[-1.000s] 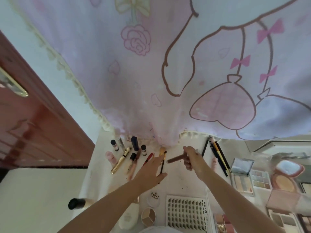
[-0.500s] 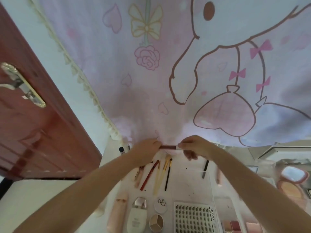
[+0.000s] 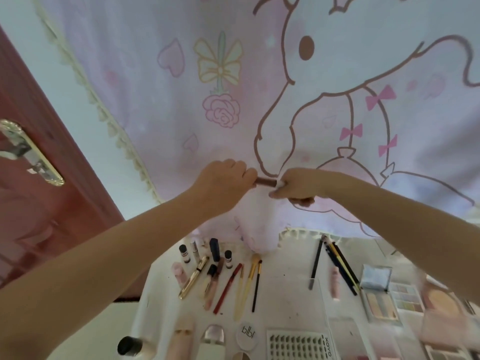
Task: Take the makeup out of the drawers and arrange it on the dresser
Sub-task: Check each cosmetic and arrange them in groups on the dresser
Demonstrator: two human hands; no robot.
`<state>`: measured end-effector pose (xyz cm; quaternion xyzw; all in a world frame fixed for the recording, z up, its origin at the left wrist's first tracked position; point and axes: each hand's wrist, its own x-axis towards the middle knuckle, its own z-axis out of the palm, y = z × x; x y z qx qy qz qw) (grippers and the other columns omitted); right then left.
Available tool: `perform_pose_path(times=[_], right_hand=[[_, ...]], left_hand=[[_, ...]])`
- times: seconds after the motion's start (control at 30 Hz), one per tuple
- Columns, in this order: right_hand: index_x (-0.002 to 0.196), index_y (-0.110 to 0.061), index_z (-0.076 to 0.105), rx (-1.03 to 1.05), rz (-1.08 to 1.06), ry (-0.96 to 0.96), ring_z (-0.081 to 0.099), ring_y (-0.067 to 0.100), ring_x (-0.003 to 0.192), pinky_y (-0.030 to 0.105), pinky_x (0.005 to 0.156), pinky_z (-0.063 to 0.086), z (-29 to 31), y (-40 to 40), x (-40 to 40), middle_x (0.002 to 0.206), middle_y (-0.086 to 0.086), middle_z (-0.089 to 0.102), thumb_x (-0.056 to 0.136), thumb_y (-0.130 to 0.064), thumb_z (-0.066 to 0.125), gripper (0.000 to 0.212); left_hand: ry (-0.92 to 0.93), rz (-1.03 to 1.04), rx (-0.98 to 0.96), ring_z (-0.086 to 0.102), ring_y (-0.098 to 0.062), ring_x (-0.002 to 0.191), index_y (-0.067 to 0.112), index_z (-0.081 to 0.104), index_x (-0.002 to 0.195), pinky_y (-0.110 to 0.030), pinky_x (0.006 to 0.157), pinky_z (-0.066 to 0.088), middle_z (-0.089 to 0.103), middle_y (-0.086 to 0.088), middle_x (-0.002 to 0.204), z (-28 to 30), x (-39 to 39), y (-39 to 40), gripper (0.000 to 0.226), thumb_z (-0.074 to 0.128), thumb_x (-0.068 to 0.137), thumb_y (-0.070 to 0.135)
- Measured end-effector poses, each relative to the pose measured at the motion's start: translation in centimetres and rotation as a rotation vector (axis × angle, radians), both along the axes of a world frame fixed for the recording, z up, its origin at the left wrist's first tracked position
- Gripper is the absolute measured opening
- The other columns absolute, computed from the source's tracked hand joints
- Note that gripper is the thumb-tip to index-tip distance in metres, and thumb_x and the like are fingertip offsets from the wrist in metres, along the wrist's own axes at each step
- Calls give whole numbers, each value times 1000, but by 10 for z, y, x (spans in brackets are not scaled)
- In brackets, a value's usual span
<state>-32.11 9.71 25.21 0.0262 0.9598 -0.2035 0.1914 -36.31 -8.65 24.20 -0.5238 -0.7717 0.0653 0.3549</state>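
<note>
White dresser top [image 3: 285, 294] sits under a pink cartoon-print curtain [image 3: 233, 100], with a red-brown door [image 3: 39, 203] at 9 o'clock. A slim brown makeup stick [image 3: 265, 181] is held level, well above the dresser, in front of the curtain. Its left end is pinched by the curled left hand [image 3: 220, 183]; its right end, which shows white at the fingers, is gripped by the closed right hand [image 3: 298, 184]. Whether a cap is being pulled or twisted cannot be told. Arranged makeup lies below: small bottles [image 3: 185, 253] at 12 o'clock of the pen row, then a gold tube [image 3: 193, 278], a red pencil [image 3: 228, 288] and brushes [image 3: 253, 281]; dark pencils [image 3: 337, 266] and palettes [image 3: 381, 300] lie at 3 o'clock. Likely risks: if the stick separates suddenly, one half could be dropped onto the row directly below, scattering it or rolling pieces off the edge. An exposed tip could smear the curtain, which hangs just behind the hands. Grip is only at the ends, so a slip is plausible.
</note>
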Motion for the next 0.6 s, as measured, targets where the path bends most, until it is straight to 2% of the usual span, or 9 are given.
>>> perform_pose_path(times=[0.07,0.1,0.17,0.23,0.3,0.37,0.47,0.53,0.6], right_hand=[[54,-10,40,308,49,233,49,17,52,22,50,36,0,-1,-7,47,-2,42,93,-33,41,45],[59,-9,42,443,57,352,48,19,61,25,55,36,-1,-2,-9,54,-2,40,94,-33,38,43],[75,-11,53,605,46,536,46,20,65,26,56,35,-4,-1,-12,65,0,44,96,-33,35,35],[91,-8,59,642,51,683,51,24,66,24,53,31,-8,2,-12,79,7,57,96,-33,36,35],[101,-4,54,564,80,724,58,28,74,26,55,33,-12,6,-12,88,9,59,94,-33,43,32],[100,-6,50,303,117,567,58,21,67,25,54,35,-13,9,-10,75,2,54,89,-38,50,34],[67,-14,53,-153,-13,307,45,0,34,15,48,38,-5,10,-6,38,-7,51,93,-47,33,47],[57,-17,50,-266,-79,365,39,1,26,10,44,36,-2,11,-5,28,-10,46,95,-41,32,48],[57,-19,50,-399,-141,558,41,0,29,5,41,33,-2,8,-5,32,-12,47,92,-28,48,37]], left_hand=[[-22,117,-3,34,-9,33,12,58,67,-15,35,23,47,4,48,0,3,5,28,43,84,30],[-137,174,10,32,-8,37,10,57,78,-17,37,22,46,5,52,-2,2,8,32,36,90,32],[-535,238,15,33,-7,46,9,50,97,-22,42,23,39,8,59,-9,-7,13,33,27,97,33],[-902,238,68,36,-5,53,7,51,101,-19,48,26,39,9,61,-10,-11,17,34,27,98,30],[-1005,211,83,38,-4,55,8,54,101,-15,50,27,41,9,62,-11,-14,16,32,29,98,29],[-963,207,81,40,-5,54,11,49,104,-20,51,30,43,9,62,-11,-19,12,26,33,97,30],[-886,211,94,39,-7,53,12,43,106,-26,53,34,42,9,61,-13,-22,7,23,36,96,31],[-849,192,110,40,-10,54,11,44,101,-27,54,34,43,7,62,-13,-22,7,22,36,96,31],[-836,161,164,43,-15,60,12,47,94,-26,59,32,47,4,69,-11,-22,8,21,34,97,28]])
